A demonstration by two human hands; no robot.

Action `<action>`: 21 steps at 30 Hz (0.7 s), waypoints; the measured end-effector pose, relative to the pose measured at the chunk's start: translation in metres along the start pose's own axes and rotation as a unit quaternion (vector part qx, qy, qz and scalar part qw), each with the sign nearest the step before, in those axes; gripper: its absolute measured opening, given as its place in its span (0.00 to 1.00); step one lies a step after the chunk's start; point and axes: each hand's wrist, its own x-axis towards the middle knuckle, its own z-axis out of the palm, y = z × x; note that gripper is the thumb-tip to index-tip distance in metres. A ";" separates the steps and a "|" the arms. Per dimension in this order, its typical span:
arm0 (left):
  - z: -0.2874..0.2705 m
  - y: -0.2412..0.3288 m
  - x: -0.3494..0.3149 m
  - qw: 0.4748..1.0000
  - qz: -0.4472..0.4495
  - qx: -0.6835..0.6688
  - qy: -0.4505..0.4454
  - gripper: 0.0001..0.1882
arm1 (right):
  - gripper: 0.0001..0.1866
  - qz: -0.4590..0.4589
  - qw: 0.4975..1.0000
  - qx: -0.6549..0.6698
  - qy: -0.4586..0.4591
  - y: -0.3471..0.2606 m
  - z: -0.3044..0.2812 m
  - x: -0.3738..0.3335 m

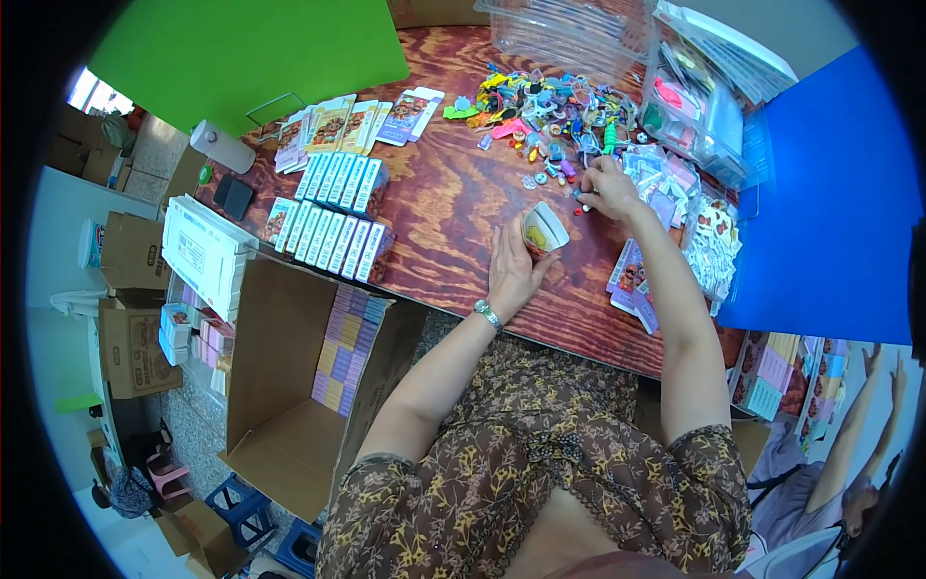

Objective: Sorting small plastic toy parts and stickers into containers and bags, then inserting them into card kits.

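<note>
Left hand is clasping an open box over the table; right hand is hovering beside loose toys, its pinch unreadable. Closed boxes are standing in rows; I'm judging toys, flat cartons remain.

Small box partly hidden, piled trinkets indistinct

Reddish streaked tabletop, multicoloured trinkets, blue panel, brown dress (yellow florals)

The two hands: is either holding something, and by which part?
The left hand holds a small open box by its outer sides; whether the right hand pinches anything cannot be told.
</note>
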 end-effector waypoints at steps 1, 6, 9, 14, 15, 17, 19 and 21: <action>0.000 0.000 -0.001 1.000 -0.002 -0.007 0.000 0.49 | 0.17 -0.027 0.999 -0.022 0.012 0.001 0.003 -0.001; -0.001 -0.002 -0.003 1.000 -0.011 0.001 -0.001 0.49 | 0.16 0.001 0.999 0.015 0.049 -0.008 0.004 -0.007; 0.000 -0.002 -0.003 1.000 -0.013 -0.018 0.002 0.49 | 0.17 0.028 0.999 0.032 0.005 -0.007 -0.002 -0.001; 0.001 -0.001 -0.002 1.000 -0.006 -0.012 0.008 0.49 | 0.19 -0.019 0.999 -0.024 -0.009 -0.001 0.001 0.000; 0.001 -0.001 -0.002 1.000 -0.007 -0.013 0.009 0.49 | 0.19 -0.020 0.999 -0.025 -0.009 -0.002 0.002 -0.002; 0.000 -0.001 -0.002 1.000 -0.005 -0.006 0.005 0.49 | 0.19 0.010 0.999 0.038 0.026 -0.007 0.004 -0.006; 0.000 -0.002 -0.002 1.000 -0.007 -0.009 0.008 0.49 | 0.19 0.004 1.000 0.012 0.022 -0.012 -0.001 -0.008; 0.000 -0.003 -0.003 1.000 -0.008 -0.011 0.010 0.49 | 0.19 -0.002 1.000 -0.014 0.019 -0.022 -0.009 -0.007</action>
